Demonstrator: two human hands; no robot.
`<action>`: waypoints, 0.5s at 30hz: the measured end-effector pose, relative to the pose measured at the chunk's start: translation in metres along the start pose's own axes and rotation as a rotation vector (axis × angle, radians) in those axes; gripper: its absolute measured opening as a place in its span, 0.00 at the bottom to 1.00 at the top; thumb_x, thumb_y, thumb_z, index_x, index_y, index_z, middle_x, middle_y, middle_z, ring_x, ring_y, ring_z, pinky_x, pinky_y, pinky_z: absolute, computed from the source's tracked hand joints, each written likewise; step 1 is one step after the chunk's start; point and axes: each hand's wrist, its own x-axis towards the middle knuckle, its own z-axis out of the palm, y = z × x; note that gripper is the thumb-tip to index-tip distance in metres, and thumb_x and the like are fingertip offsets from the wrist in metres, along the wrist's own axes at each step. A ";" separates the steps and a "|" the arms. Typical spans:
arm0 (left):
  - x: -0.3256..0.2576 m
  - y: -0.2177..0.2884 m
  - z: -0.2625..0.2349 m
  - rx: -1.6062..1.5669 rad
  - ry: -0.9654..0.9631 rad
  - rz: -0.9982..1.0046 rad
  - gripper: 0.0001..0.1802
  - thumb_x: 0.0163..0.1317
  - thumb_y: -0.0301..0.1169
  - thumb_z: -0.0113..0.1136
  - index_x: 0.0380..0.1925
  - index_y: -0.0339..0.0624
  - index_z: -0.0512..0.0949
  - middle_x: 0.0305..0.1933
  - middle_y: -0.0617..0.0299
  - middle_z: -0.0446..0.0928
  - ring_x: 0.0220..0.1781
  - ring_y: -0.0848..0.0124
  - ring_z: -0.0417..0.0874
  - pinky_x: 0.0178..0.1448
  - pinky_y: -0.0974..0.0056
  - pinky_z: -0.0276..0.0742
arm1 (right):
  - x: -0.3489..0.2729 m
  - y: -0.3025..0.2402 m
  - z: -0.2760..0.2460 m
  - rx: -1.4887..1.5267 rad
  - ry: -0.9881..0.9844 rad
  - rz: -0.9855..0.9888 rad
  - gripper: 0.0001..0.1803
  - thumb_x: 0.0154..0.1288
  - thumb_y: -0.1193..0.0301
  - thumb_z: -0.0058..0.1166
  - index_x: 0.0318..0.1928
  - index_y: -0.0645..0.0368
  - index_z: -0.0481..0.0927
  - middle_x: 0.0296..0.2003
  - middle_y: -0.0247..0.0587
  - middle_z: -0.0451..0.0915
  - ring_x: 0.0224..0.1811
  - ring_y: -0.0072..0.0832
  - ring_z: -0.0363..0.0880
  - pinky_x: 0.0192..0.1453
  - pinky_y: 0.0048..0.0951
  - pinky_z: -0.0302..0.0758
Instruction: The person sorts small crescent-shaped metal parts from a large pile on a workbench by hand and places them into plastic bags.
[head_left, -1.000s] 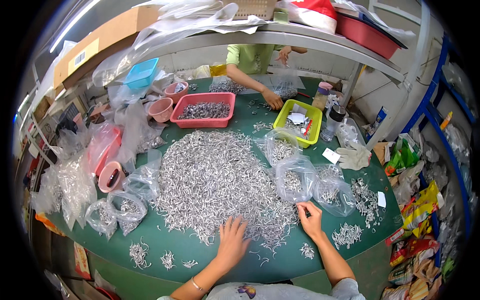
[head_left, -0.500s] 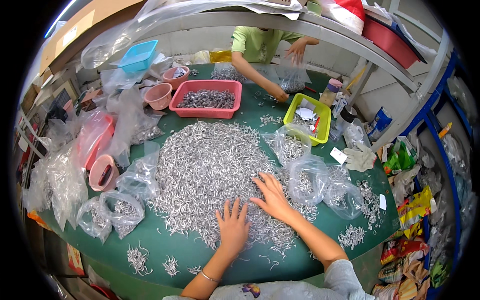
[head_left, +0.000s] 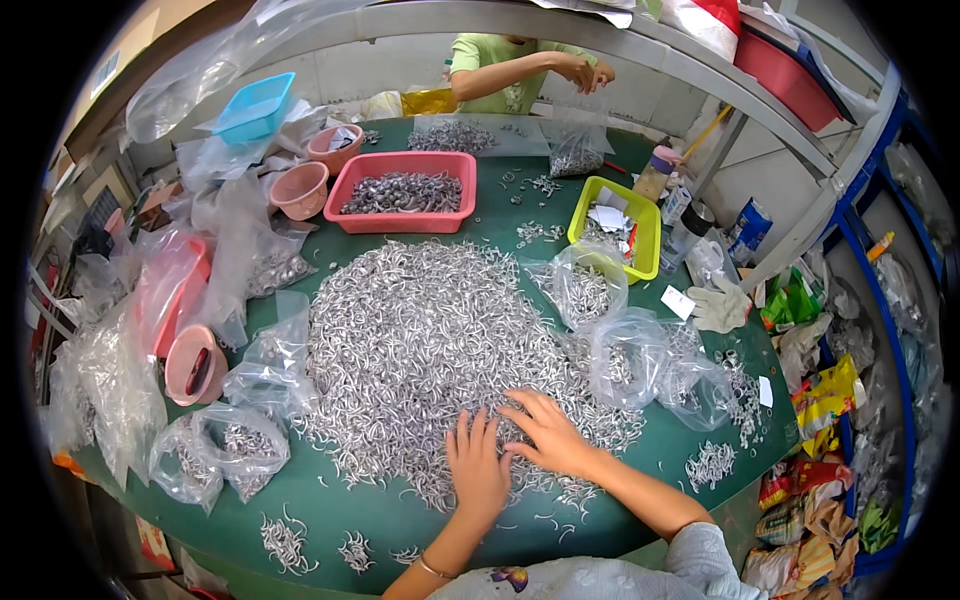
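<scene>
A broad heap of small curved silver metal pieces (head_left: 410,330) covers the middle of the green table (head_left: 600,535). At its near edge my left hand (head_left: 478,470) lies flat on the pieces, fingers stretched forward. My right hand (head_left: 550,437) rests just to the right, also open, its fingers spread over the heap and its thumb close to the left hand. No piece shows between the fingers of either hand; what lies under the palms is hidden. Beside the heap on the right, clear plastic bags (head_left: 630,360) hold similar pieces. Another open bag (head_left: 240,445) with pieces sits on the left.
Small piles (head_left: 285,545) lie along the near edge. Beyond the heap are a pink tray (head_left: 335,205) of metal parts and a yellow-green basket (head_left: 650,225). Across the table a person in a green shirt (head_left: 490,75) holds up a plastic bag (head_left: 577,150). A shelf frame (head_left: 700,90) arches overhead.
My right hand has drawn back toward me and nearer the left hand. The left hand sits slightly lower. The other person's hands have risen together at the top of their bag.
</scene>
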 end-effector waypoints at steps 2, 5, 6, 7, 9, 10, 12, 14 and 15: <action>-0.004 0.000 -0.002 0.010 -0.008 -0.011 0.30 0.52 0.30 0.62 0.56 0.37 0.67 0.66 0.51 0.62 0.71 0.46 0.55 0.69 0.40 0.47 | -0.004 -0.006 0.004 0.009 0.007 -0.035 0.28 0.56 0.66 0.61 0.57 0.59 0.71 0.62 0.49 0.63 0.64 0.50 0.60 0.64 0.45 0.62; -0.005 -0.007 0.004 -0.017 0.048 0.003 0.29 0.53 0.29 0.61 0.56 0.36 0.68 0.66 0.50 0.62 0.70 0.45 0.55 0.69 0.40 0.48 | -0.001 0.005 0.009 0.031 0.027 -0.097 0.26 0.54 0.68 0.62 0.55 0.59 0.73 0.59 0.48 0.67 0.62 0.50 0.62 0.63 0.45 0.63; -0.004 -0.006 0.004 -0.017 0.031 0.029 0.29 0.53 0.30 0.61 0.56 0.36 0.68 0.66 0.50 0.62 0.70 0.45 0.56 0.69 0.40 0.49 | -0.003 0.019 0.017 0.187 0.119 -0.048 0.25 0.53 0.69 0.63 0.53 0.59 0.74 0.58 0.47 0.68 0.62 0.50 0.63 0.63 0.45 0.63; -0.001 -0.007 0.003 -0.004 0.009 0.048 0.28 0.54 0.30 0.61 0.56 0.36 0.68 0.66 0.50 0.62 0.70 0.45 0.56 0.68 0.40 0.50 | 0.001 0.014 0.012 0.129 0.142 0.008 0.26 0.54 0.68 0.62 0.54 0.58 0.74 0.59 0.47 0.67 0.62 0.49 0.63 0.64 0.45 0.62; -0.004 -0.005 -0.005 0.024 -0.029 0.053 0.28 0.54 0.30 0.61 0.56 0.37 0.68 0.66 0.52 0.62 0.70 0.49 0.57 0.68 0.40 0.52 | 0.016 0.005 0.005 0.042 0.118 0.049 0.27 0.55 0.67 0.62 0.56 0.56 0.73 0.61 0.47 0.65 0.64 0.49 0.61 0.65 0.45 0.60; -0.013 -0.005 -0.011 0.082 -0.070 0.052 0.28 0.54 0.30 0.61 0.57 0.38 0.68 0.67 0.52 0.62 0.70 0.50 0.57 0.68 0.40 0.53 | 0.015 0.000 0.008 0.006 0.081 0.046 0.27 0.55 0.66 0.61 0.57 0.56 0.72 0.63 0.46 0.64 0.65 0.49 0.60 0.66 0.46 0.59; -0.021 -0.009 -0.017 0.192 -0.119 0.072 0.29 0.54 0.29 0.61 0.58 0.40 0.67 0.67 0.54 0.61 0.70 0.52 0.58 0.67 0.40 0.53 | 0.010 -0.008 0.010 -0.085 0.032 0.016 0.28 0.56 0.65 0.61 0.58 0.55 0.71 0.64 0.46 0.62 0.66 0.49 0.58 0.68 0.46 0.57; -0.032 -0.011 -0.027 0.249 -0.153 0.045 0.30 0.54 0.28 0.61 0.59 0.42 0.66 0.67 0.55 0.61 0.70 0.54 0.58 0.67 0.39 0.53 | 0.002 -0.014 0.005 -0.150 0.004 0.015 0.28 0.57 0.66 0.61 0.58 0.54 0.71 0.66 0.45 0.59 0.67 0.50 0.56 0.69 0.47 0.56; -0.036 -0.014 -0.032 0.275 -0.164 0.043 0.31 0.54 0.28 0.61 0.60 0.43 0.66 0.68 0.56 0.61 0.70 0.55 0.58 0.67 0.39 0.53 | -0.002 -0.013 0.002 -0.098 -0.031 0.016 0.28 0.56 0.67 0.61 0.58 0.54 0.71 0.66 0.45 0.60 0.67 0.49 0.57 0.69 0.47 0.57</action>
